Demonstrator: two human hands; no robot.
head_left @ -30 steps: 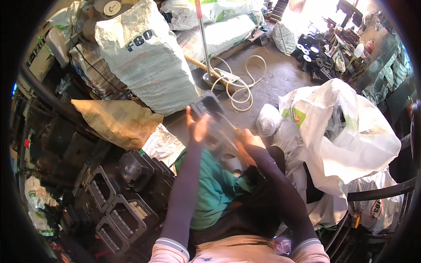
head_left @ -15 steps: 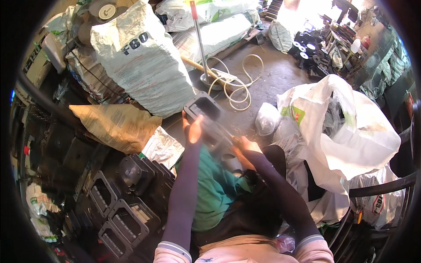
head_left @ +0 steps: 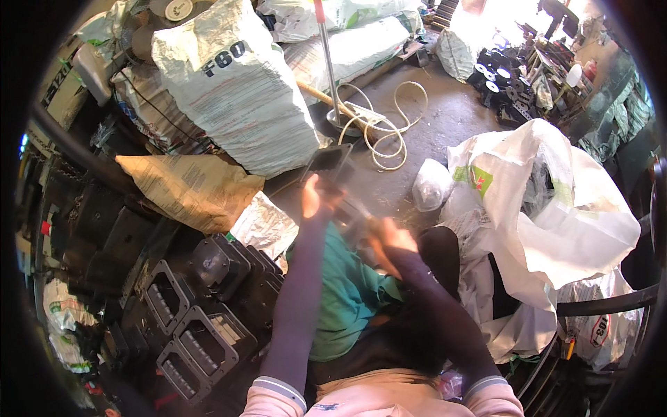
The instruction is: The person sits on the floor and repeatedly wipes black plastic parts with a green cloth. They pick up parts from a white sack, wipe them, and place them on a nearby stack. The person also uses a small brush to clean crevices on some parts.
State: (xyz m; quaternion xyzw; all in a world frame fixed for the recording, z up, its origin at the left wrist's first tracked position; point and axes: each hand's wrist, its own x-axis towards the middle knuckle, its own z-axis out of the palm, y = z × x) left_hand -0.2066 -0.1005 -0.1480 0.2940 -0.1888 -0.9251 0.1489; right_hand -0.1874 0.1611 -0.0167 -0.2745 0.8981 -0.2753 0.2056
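Note:
In my left hand (head_left: 318,198) is a black rectangular plastic housing (head_left: 329,161) with an open recess, tilted above my lap. The fingers close around its lower edge. My right hand (head_left: 393,240) is closed on a thin pale tool (head_left: 358,208) that points toward the housing; motion blur hides its exact kind. Across my lap, under both hands, lies a green cloth (head_left: 340,306). To the left of my lap, several similar black housings (head_left: 207,346) are piled, some with rectangular openings facing up.
A large white sack (head_left: 236,90) and a brown paper sack (head_left: 191,187) stand ahead on the left. At the right is an open white bag (head_left: 549,208) with clear plastic in it. A cream hose (head_left: 396,135) coils on the floor by a metal pole (head_left: 326,55). Black parts (head_left: 497,80) lie farther off.
The housing has turned so that its recess shows at a steeper angle, and my left hand has shifted slightly right. My right hand and the tool have moved a little downward, blurred.

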